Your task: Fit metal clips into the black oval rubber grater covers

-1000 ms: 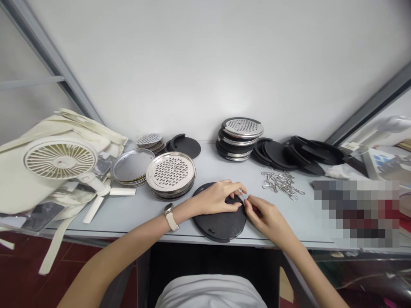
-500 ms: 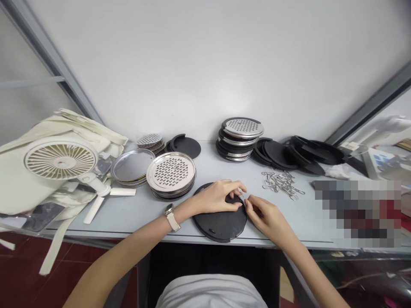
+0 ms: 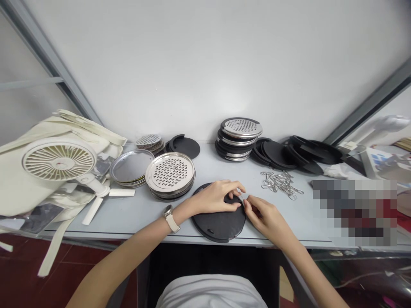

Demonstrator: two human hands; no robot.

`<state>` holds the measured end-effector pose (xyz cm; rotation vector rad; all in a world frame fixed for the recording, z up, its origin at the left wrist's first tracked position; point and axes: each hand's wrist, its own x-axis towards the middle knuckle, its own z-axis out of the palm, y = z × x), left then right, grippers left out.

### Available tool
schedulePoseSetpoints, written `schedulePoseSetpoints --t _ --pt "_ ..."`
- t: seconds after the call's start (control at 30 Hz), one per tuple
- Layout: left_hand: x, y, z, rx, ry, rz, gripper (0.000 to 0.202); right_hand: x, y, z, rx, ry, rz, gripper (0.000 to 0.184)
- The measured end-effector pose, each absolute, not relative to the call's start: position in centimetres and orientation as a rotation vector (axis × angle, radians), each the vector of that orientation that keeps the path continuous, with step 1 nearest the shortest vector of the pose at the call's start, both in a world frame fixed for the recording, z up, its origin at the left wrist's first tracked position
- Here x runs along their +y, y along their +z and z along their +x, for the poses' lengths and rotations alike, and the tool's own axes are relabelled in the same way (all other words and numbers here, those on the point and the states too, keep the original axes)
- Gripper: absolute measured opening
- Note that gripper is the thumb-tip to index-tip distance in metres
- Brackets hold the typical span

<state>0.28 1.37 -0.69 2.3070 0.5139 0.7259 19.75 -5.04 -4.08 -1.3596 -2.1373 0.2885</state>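
Note:
A black round plastic plate lies flat near the front edge of the table. Across its upper part rests my left hand, thumb on its surface and fingers curled by its right rim, steadying it. At that rim, my right hand is closed in a pinch on a small, thin metal wire clip, mostly covered by the fingers. Behind my right hand lies a loose pile of bent wire clips. A stack of metal grater discs stands to the left of the plate.
Metal trays are stacked further left, beside a white fan on a cream bag. At the back stand stacked graters in black holders. Black plastic parts are piled to their right. A pixelated area covers the right.
Both hands keep nearly the same place at the black plate's rim. The view has shifted very slightly; nothing has been let go or picked up.

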Motion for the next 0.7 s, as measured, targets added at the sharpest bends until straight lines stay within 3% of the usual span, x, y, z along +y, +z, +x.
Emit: schedulePoseSetpoints --t 0.7 --pt "1.49 -0.94 0.25 0.533 0.723 2.295 0.031 -5.23 -4.0 20.1 -2.026 0.402 -1.369 0.029"
